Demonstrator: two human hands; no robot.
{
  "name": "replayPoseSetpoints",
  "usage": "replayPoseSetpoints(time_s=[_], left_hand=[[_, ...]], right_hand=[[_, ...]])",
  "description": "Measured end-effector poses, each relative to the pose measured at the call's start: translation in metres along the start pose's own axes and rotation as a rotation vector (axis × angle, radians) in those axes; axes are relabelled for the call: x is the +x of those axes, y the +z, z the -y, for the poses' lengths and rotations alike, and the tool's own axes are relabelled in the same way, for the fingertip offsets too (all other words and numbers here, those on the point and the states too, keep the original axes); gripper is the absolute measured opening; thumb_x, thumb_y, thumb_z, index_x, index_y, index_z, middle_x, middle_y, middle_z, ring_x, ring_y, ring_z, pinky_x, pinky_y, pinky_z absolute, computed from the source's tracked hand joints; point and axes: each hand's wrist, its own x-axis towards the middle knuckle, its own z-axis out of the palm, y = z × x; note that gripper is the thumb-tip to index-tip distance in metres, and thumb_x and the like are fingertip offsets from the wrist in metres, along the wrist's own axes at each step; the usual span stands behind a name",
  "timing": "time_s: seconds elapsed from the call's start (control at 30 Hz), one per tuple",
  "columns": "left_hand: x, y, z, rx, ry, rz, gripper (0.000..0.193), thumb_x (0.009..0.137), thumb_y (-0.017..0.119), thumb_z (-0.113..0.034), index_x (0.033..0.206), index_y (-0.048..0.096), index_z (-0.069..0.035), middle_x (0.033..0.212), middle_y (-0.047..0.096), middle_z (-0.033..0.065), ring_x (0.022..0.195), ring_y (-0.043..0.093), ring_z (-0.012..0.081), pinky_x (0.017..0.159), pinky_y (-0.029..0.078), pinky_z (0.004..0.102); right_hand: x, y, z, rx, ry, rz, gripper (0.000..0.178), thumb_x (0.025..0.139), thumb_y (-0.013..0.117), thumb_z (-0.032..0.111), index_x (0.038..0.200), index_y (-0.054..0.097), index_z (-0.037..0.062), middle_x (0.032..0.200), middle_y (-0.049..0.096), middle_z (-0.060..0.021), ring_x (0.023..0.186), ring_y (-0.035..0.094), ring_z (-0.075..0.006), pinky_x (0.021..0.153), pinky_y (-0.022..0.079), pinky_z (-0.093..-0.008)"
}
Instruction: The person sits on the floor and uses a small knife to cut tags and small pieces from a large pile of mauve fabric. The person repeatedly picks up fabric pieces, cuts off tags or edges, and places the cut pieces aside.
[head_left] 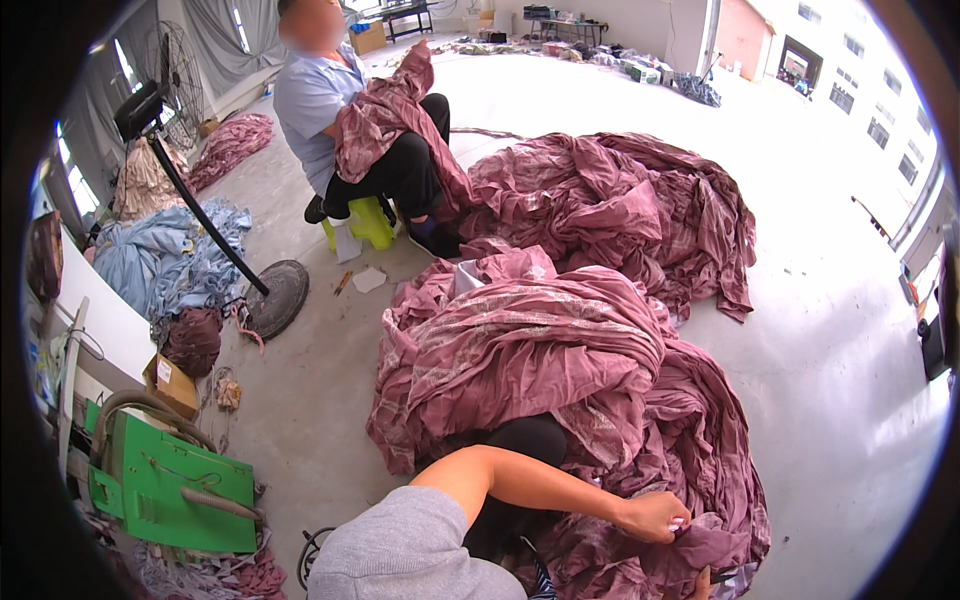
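Observation:
A large heap of dusty-pink patterned cloth (520,340) lies in front of me and spreads to the lower right. My left hand (655,517) reaches across from a grey sleeve, its fingers closed on a fold of this cloth; a small white bit shows at the fingertips. At the lower edge, only part of my right hand (703,584) shows, its fingers beside a small dark and pale object (736,577) too cut off to name. The right hand seems closed, but its grip is mostly hidden by the picture's edge.
A co-worker (318,110) sits on a green stool (372,225), handling pink cloth from a second heap (610,200). To the left stand a pedestal fan (276,298), blue cloth (165,260), a cardboard box (170,387) and a green machine (185,480) with a hose.

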Motion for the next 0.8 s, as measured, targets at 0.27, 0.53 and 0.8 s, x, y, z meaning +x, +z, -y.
replayPoseSetpoints(time_s=[0.27,0.53,0.8], left_hand=[[-0.001,-0.001,-0.003,-0.001,0.009,-0.008,0.023,0.062,0.060,-0.013,0.083,0.059,-0.003,0.070,0.060,0.0149,0.068,0.060,0.0313,0.061,0.045,0.0372],[0.001,-0.004,-0.003,0.019,-0.016,0.021,0.026,0.062,0.060,-0.013,0.085,0.059,-0.002,0.070,0.060,0.0162,0.068,0.061,0.0313,0.062,0.045,0.0377],[0.000,-0.001,0.001,-0.050,0.017,-0.054,0.024,0.061,0.057,-0.011,0.082,0.060,-0.002,0.068,0.059,0.0154,0.065,0.059,0.0299,0.060,0.044,0.0373]], right_hand=[[-0.012,0.012,0.022,-0.017,-0.053,0.011,0.048,0.080,0.063,0.011,0.122,0.049,-0.0048,0.111,0.055,-0.0134,0.099,0.053,-0.0244,0.088,0.044,-0.0336],[-0.011,0.013,0.023,-0.252,-0.277,0.075,0.046,0.078,0.066,0.013,0.118,0.052,-0.0065,0.108,0.056,-0.0158,0.097,0.053,-0.0264,0.088,0.043,-0.0366],[-0.008,0.008,0.009,-0.014,-0.173,0.047,0.047,0.075,0.065,0.000,0.119,0.051,-0.0054,0.105,0.055,-0.0144,0.097,0.053,-0.0237,0.087,0.045,-0.0342]])
